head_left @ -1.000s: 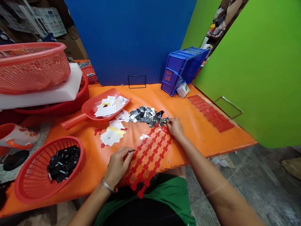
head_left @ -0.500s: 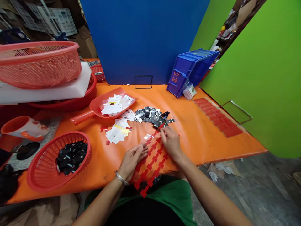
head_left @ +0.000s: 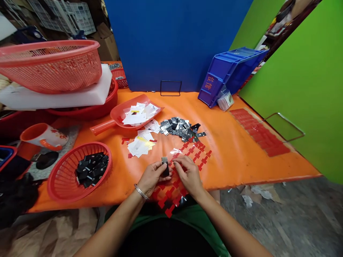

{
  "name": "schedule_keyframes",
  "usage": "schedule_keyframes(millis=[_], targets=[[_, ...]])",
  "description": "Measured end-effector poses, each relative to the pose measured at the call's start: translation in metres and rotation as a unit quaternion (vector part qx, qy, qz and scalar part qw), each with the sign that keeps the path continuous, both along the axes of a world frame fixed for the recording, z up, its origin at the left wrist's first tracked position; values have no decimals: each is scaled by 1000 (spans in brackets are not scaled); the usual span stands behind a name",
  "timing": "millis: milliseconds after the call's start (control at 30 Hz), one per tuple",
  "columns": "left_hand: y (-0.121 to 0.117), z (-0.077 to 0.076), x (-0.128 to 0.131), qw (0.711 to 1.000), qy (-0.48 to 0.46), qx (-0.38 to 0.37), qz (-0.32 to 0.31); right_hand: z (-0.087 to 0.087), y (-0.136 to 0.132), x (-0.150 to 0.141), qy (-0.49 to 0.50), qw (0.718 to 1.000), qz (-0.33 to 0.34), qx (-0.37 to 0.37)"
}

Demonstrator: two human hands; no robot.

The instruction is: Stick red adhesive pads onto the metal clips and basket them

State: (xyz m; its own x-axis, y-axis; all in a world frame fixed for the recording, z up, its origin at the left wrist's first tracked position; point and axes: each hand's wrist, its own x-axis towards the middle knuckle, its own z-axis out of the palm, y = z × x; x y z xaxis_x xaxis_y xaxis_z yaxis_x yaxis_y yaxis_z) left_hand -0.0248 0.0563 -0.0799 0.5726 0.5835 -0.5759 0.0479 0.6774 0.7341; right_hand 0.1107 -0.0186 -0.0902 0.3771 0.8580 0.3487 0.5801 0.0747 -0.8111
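My left hand (head_left: 155, 174) grips a small flat plate (head_left: 165, 167), black with a silvery end, held upright between thumb and fingers. Close to its right side, my right hand (head_left: 189, 172) has thumb and forefinger brought together; whatever may be between them is too small to make out. Under both hands lies a clear sheet with rows of red T-shaped stickers (head_left: 198, 155), its near end hanging over the table edge. Beyond the sheet is a heap of black and silvery metal plates (head_left: 178, 128).
At left, a red basket (head_left: 57, 182) holds black pieces, near a mug (head_left: 44, 136). A red scoop (head_left: 115, 114) carries white paper slips, with more slips (head_left: 139, 146) beside it. A blue bin (head_left: 214, 80) stands at back right; another red sticker sheet (head_left: 259, 132) lies at right.
My right hand has drawn back from the edge of the plate heap toward my left hand. A black plate now shows in my left hand. The whole view has shifted slightly.
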Motion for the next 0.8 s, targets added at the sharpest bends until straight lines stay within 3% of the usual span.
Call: schedule_keyframes(millis=[67,133,167,233,300,333,400,467,533,667,800], targets=[[6,-1,-4,993,44,111,-23,-5,1,5,-4,1000,-18,-9],[14,-1,-11,948,123,292,-35,-11,1,14,-25,998,-49,-21],[19,-2,-15,903,173,390,-35,-14,1,21,-37,997,-69,-28],[26,-4,-23,786,278,551,-39,-20,1,38,-56,991,-118,-42],[30,-7,-29,685,349,635,-72,-24,2,59,-75,981,-170,-49],[32,-9,-31,654,371,652,-98,-25,3,70,-86,976,-196,-52],[34,-13,-33,626,391,660,-142,-28,6,90,-107,964,-237,-59],[39,-15,-32,636,388,649,-154,-30,8,105,-120,955,-261,-75],[45,-13,-27,673,367,626,-141,-33,11,113,-125,949,-274,-97],[57,-5,1,785,263,551,-100,-38,16,116,-136,935,-294,-142],[55,-4,48,889,133,421,-120,-39,20,114,-140,923,-319,-165]])
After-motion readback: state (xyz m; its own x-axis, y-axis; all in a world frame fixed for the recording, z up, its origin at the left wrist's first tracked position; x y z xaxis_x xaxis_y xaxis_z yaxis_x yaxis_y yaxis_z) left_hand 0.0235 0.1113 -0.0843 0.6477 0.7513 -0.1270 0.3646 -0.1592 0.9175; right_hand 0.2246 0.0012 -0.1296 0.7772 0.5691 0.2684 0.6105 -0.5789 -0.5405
